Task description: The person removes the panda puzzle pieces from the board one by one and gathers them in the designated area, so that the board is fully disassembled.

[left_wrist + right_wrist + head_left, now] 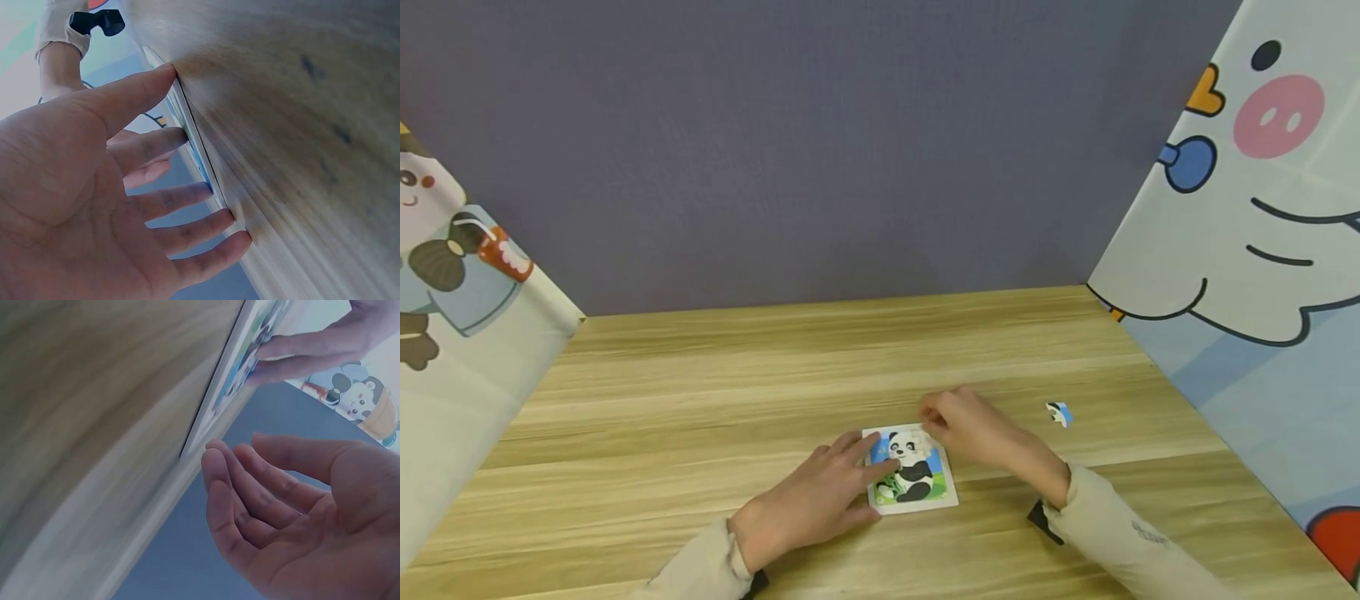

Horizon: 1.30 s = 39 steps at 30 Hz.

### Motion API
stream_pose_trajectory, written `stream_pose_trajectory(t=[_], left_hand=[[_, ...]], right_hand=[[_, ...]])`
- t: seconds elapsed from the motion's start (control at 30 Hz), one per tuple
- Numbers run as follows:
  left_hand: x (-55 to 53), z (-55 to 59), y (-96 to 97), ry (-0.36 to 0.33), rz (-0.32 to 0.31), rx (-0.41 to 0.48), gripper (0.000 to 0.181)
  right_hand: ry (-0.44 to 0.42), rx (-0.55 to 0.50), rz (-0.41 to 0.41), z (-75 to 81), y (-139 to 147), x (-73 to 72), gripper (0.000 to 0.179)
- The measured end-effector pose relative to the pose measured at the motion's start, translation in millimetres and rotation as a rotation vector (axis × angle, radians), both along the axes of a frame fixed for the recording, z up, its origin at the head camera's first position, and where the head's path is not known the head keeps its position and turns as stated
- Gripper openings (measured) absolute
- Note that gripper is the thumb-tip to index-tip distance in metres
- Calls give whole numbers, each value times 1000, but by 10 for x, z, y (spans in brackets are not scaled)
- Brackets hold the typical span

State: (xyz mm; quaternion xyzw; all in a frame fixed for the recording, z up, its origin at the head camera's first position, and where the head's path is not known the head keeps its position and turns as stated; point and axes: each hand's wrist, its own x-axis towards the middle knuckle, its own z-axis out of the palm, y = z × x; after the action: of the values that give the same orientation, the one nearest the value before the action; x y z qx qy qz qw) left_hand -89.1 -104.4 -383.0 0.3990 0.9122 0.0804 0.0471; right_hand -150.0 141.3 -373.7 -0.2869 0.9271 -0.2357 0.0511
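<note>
A panda jigsaw puzzle in a white-edged tray lies on the wooden table in the head view. A pale patch without print shows at the picture's upper right. My left hand spreads over the left side of it, fingertips on the picture and thumb at the near left edge. Just at the tray's far right corner is my right hand; the right wrist view shows its fingers loosely curled, thumb apart, with nothing between them. A loose puzzle piece, white, black and blue, lies to the right of that hand.
Around the puzzle stretches the wooden tabletop. A dark grey panel stands along its far edge. Cartoon-printed panels rise on the left and on the right.
</note>
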Motion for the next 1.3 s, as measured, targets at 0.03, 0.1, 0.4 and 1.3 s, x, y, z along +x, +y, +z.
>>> stream_pose_trajectory(t=[0.03,0.1,0.4,1.3], left_hand=[[0,-2,1,0,1,-1,58],[0,-7,3,0,2,-4,58],[-7,-35,8,18,-7,-14,58],[7,-15,41,32,1,-36,58]], right_hand=[[-15,-6,6,-6,-19,1,15],[-59,-31,15,-21,-53,0,16],[-174,-112,18,-66,-106,5,17],[-274,4,-26,-80,-182,-1,28]])
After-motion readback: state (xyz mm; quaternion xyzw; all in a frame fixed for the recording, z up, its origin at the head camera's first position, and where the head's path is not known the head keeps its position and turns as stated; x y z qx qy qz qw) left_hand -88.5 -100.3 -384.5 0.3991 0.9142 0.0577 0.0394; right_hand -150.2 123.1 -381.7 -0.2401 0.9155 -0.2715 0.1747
